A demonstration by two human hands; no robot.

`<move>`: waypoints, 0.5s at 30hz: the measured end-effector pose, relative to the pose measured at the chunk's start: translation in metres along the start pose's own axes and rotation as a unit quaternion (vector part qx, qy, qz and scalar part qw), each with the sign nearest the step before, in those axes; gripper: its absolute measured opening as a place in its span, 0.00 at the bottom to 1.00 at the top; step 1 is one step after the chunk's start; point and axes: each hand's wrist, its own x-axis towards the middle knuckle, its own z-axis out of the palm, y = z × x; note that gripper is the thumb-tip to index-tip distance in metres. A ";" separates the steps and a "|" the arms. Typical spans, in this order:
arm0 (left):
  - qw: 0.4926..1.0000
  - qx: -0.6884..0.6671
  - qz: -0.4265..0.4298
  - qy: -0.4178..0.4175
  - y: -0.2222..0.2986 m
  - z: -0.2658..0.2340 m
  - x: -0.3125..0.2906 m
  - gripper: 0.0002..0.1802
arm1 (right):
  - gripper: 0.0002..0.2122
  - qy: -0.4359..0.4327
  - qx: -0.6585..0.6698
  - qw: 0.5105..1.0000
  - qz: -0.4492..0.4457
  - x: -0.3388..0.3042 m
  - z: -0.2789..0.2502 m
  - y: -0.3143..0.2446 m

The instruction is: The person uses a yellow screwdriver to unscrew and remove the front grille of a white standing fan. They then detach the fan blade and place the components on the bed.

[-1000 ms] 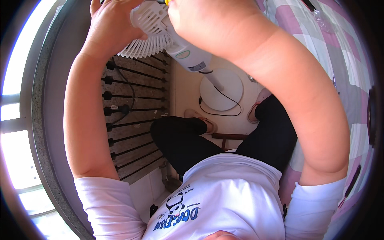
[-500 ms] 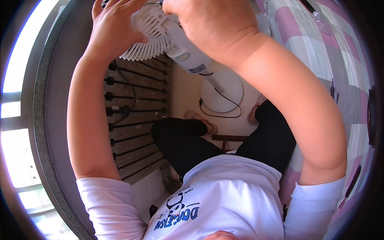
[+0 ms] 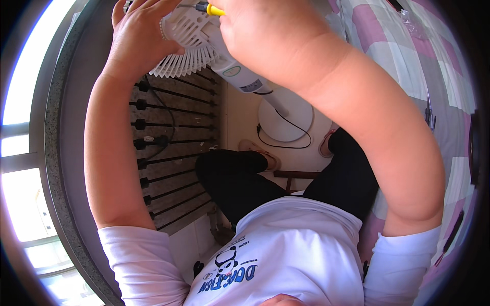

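A white electric fan (image 3: 237, 74) stands in front of me, its ribbed rear grille (image 3: 189, 58) at the top of the view. My left hand (image 3: 140, 41) grips the grille's left side, thumb against the ribs; some fingertips run out at the upper edge. In my closed right hand (image 3: 268, 35) is a screwdriver (image 3: 216, 11) with a yellow and black handle. Its shaft points left across the back of the fan; where the tip ends is hard to make out. My right hand and forearm hide part of the fan's housing.
The fan's round white base (image 3: 286, 120) rests on the floor, a black cord (image 3: 286, 148) looping over it. Black metal bars (image 3: 173, 137) run along the left, beside a stone-edged sill. A checked cloth (image 3: 403, 92) covers the surface on the right, with thin tools (image 3: 430, 115) on it.
My right hand has shifted slightly right, and the screwdriver's yellow handle now shows. The left hand keeps its grip on the grille, moving only a little left.
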 end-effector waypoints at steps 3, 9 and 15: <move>1.000 0.000 0.017 0.009 -0.006 0.002 0.000 0.47 | 0.05 0.089 -0.110 0.980 -0.138 -0.001 0.014 0.007; 0.999 -0.021 0.007 0.025 0.003 0.002 -0.002 0.41 | 0.05 0.200 -0.304 0.894 -0.262 -0.003 0.019 0.004; 0.999 -0.010 0.013 0.034 -0.008 0.011 0.000 0.44 | 0.06 0.198 -0.201 0.929 -0.238 0.008 0.014 0.000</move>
